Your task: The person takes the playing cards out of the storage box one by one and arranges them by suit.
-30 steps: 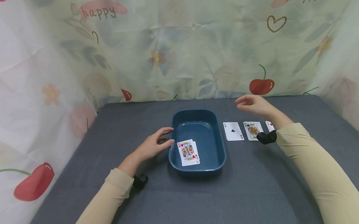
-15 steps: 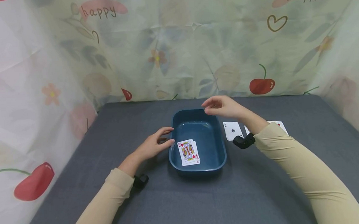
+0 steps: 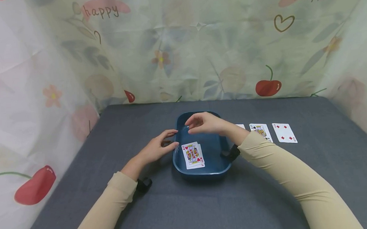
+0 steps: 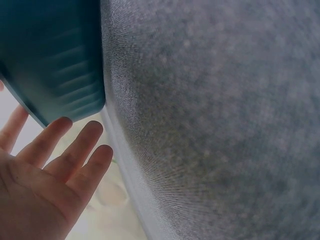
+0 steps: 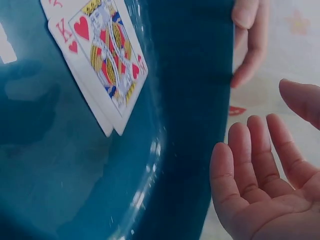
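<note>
A dark blue tray (image 3: 214, 152) stands mid-table in the head view. The king of hearts (image 3: 192, 155) lies face up inside it, near the front left, largely covering another card. My left hand (image 3: 155, 148) is at the tray's left rim, its fingers spread and fairly straight; whether they touch cannot be told. Above the tray's far half hovers my right hand (image 3: 210, 123), with relaxed fingers and a bare palm (image 5: 280, 215) in the right wrist view. Right of the tray lies a row of cards: a mostly hidden card (image 3: 240, 126), a black king (image 3: 261, 131) and the four of diamonds (image 3: 284, 133).
A grey cloth (image 3: 175, 210) covers the table. Printed curtains (image 3: 187, 59) hang behind it and along the sides. A black wrist strap (image 3: 231, 154) on the right arm hangs over the tray's right rim.
My right hand has swept left from above the row of cards to over the tray, uncovering the four of diamonds. The left hand and the cards stay put.
</note>
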A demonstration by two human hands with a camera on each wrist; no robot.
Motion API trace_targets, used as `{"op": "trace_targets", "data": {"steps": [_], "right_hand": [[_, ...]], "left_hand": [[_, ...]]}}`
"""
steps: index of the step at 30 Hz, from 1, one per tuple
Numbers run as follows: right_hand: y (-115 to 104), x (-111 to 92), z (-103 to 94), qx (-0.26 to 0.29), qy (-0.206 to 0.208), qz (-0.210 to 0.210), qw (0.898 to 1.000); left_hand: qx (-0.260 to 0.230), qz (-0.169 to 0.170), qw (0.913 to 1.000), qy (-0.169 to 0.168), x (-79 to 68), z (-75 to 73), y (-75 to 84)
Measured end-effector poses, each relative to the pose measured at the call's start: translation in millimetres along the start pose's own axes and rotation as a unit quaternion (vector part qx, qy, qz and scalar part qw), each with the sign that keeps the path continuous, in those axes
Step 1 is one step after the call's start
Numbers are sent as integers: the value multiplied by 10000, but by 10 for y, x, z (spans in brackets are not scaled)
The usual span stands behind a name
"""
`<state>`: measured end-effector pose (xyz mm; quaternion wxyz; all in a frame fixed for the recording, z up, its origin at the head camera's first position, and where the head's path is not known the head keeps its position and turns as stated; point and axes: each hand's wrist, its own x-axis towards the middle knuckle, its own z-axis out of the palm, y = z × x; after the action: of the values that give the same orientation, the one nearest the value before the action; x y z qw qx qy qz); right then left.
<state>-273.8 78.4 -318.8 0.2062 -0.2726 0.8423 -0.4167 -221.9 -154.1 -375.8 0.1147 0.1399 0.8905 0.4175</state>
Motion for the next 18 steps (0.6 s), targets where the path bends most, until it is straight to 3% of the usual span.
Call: {"op": "trace_targets", "data": {"steps": [10, 18], "right_hand": [[50, 160, 188, -83, -320, 348, 9988], [85, 179, 377, -847, -909, 439, 9913]], "left_hand": [[9, 83, 10000, -26, -11, -17, -3], [-19, 292, 9995, -76, -29, -21, -7]]}}
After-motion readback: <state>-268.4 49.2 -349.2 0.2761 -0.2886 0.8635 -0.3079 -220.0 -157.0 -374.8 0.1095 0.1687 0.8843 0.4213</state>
